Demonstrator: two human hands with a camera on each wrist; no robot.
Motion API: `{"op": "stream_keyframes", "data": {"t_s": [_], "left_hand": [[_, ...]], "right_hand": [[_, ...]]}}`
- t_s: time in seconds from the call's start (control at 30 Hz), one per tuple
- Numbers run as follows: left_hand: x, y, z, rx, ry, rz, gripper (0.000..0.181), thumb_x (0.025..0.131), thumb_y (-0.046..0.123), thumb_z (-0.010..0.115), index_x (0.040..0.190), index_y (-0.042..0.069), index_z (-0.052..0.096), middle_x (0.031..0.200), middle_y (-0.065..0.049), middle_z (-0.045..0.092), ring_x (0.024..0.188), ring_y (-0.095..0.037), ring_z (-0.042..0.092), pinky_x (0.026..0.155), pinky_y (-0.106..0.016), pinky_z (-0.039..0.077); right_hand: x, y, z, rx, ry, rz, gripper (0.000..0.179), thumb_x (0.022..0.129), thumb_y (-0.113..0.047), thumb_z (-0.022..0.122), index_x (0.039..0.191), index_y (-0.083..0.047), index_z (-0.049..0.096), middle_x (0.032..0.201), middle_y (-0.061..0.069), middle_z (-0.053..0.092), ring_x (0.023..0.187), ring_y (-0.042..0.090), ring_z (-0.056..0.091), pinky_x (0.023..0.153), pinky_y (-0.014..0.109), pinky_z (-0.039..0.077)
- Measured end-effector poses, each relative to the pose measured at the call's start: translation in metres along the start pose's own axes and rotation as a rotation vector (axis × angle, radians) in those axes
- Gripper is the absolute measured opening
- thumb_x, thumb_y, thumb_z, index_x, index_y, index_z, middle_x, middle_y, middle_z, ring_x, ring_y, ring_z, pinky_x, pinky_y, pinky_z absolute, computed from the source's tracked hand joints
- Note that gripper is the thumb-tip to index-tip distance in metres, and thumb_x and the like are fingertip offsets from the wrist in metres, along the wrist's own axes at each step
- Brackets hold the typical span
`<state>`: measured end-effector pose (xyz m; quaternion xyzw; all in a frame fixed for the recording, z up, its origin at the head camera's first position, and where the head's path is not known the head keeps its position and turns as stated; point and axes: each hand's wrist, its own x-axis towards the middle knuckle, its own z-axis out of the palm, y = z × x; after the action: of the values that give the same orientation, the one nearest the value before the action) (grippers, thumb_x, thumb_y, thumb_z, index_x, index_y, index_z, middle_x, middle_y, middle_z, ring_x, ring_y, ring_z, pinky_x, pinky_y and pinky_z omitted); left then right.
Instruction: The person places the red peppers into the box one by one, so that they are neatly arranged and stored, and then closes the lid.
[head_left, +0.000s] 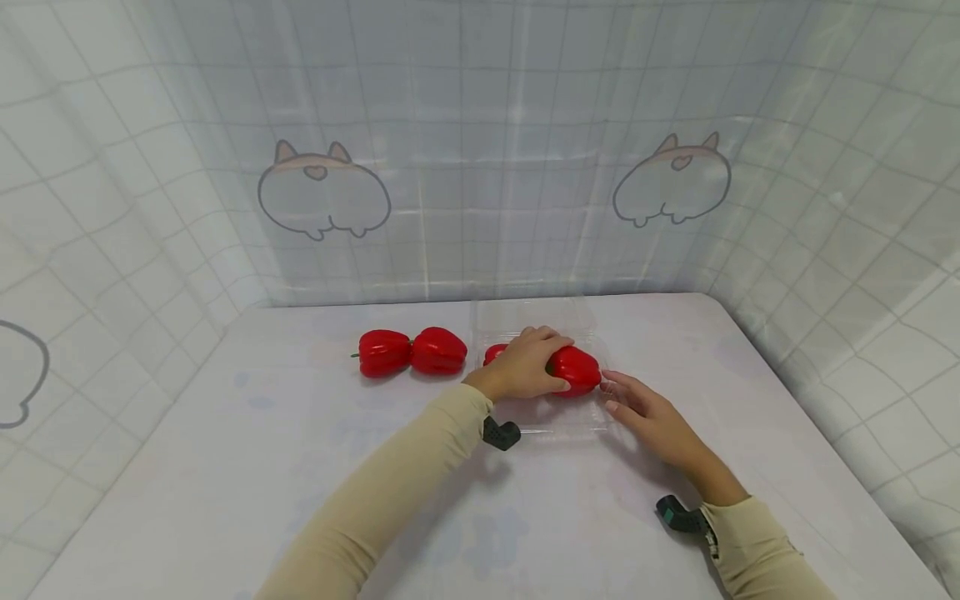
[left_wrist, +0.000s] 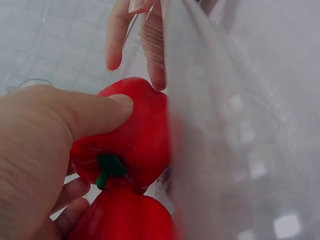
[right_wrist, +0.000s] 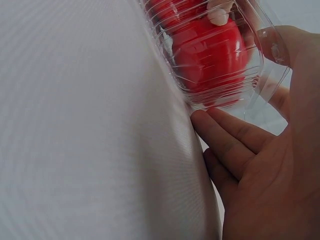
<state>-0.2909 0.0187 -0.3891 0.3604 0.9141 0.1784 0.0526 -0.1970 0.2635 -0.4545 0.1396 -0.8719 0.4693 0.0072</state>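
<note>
A clear plastic clamshell box point(head_left: 540, 417) lies with its lid folded back, two red bell peppers inside. My left hand point(head_left: 528, 364) holds the right-hand bell pepper point(head_left: 577, 372), thumb on its side near the green stem, in the left wrist view. The other bell pepper point(head_left: 493, 353) sits partly hidden behind my left hand, stem end against the held one. At the box's right wall, my right hand point(head_left: 651, 417) rests with loosely extended fingers. In the right wrist view, its fingertips point(right_wrist: 201, 119) lie right at the box's lower edge.
Two more red bell peppers, a left one point(head_left: 384, 353) and a right one point(head_left: 438, 351), lie end to end on the white table point(head_left: 225, 467), left of the box. Grid-patterned curtains point(head_left: 480, 150) with cartoon drawings enclose the back and sides.
</note>
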Motion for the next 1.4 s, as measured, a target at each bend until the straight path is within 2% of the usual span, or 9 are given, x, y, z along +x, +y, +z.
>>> {"op": "stream_keyframes", "data": {"t_s": [0.2, 0.37, 0.53, 0.8, 1.03, 1.17, 1.4], "left_hand": [[0.000, 0.000, 0.000, -0.011, -0.009, -0.017, 0.069, 0.091, 0.034, 0.073, 0.151, 0.019, 0.045, 0.149, 0.000, 0.048, 0.133, -0.020, 0.041, 0.107, -0.041, 0.042], [0.000, 0.000, 0.001, -0.054, -0.007, -0.031, 0.066, 0.091, 0.032, 0.072, 0.149, 0.016, 0.046, 0.146, -0.001, 0.049, 0.131, -0.019, 0.044, 0.105, -0.038, 0.045], [0.001, -0.002, 0.000, -0.087, 0.013, -0.013, 0.062, 0.092, 0.029, 0.071, 0.147, 0.014, 0.048, 0.141, -0.002, 0.050, 0.125, -0.017, 0.049, 0.103, -0.034, 0.046], [0.001, -0.003, 0.001, -0.074, 0.006, 0.004, 0.067, 0.090, 0.030, 0.074, 0.149, 0.016, 0.046, 0.143, -0.002, 0.050, 0.128, -0.018, 0.046, 0.102, -0.037, 0.047], [-0.004, -0.001, 0.005, 0.028, 0.001, 0.004, 0.071, 0.089, 0.032, 0.076, 0.151, 0.021, 0.044, 0.145, -0.003, 0.046, 0.131, -0.020, 0.043, 0.100, -0.038, 0.049], [-0.007, 0.000, -0.001, 0.043, 0.021, 0.027, 0.071, 0.089, 0.031, 0.076, 0.151, 0.020, 0.044, 0.144, -0.004, 0.046, 0.130, -0.020, 0.044, 0.101, -0.037, 0.049], [-0.016, -0.005, -0.019, -0.009, 0.048, 0.030, 0.061, 0.089, 0.031, 0.075, 0.145, 0.021, 0.053, 0.142, -0.001, 0.049, 0.129, -0.018, 0.044, 0.099, -0.034, 0.050]], "right_hand": [[0.000, 0.000, 0.001, 0.015, 0.000, -0.027, 0.055, 0.102, -0.029, 0.060, 0.152, -0.017, 0.042, 0.143, 0.017, 0.054, 0.132, 0.035, 0.052, 0.102, 0.053, 0.045], [0.000, 0.000, 0.002, 0.024, -0.003, -0.040, 0.054, 0.102, -0.027, 0.060, 0.152, -0.016, 0.042, 0.143, 0.017, 0.054, 0.132, 0.035, 0.052, 0.101, 0.051, 0.046], [0.000, -0.002, 0.002, 0.010, 0.007, -0.031, 0.054, 0.102, -0.027, 0.060, 0.152, -0.017, 0.043, 0.143, 0.015, 0.055, 0.131, 0.034, 0.053, 0.101, 0.051, 0.046], [-0.001, -0.002, 0.001, 0.013, 0.000, -0.022, 0.056, 0.102, -0.025, 0.060, 0.153, -0.016, 0.040, 0.145, 0.017, 0.053, 0.132, 0.035, 0.052, 0.100, 0.050, 0.047], [-0.001, -0.001, 0.004, 0.020, -0.009, -0.039, 0.054, 0.102, -0.023, 0.060, 0.152, -0.016, 0.042, 0.145, 0.018, 0.053, 0.133, 0.037, 0.050, 0.101, 0.052, 0.046], [0.000, -0.001, 0.004, 0.020, -0.007, -0.033, 0.054, 0.102, -0.023, 0.060, 0.152, -0.016, 0.042, 0.145, 0.016, 0.053, 0.133, 0.036, 0.051, 0.101, 0.052, 0.046], [0.000, 0.000, 0.001, 0.000, -0.004, 0.012, 0.055, 0.102, -0.030, 0.060, 0.153, -0.020, 0.041, 0.148, 0.014, 0.051, 0.134, 0.036, 0.049, 0.100, 0.053, 0.047]]}}
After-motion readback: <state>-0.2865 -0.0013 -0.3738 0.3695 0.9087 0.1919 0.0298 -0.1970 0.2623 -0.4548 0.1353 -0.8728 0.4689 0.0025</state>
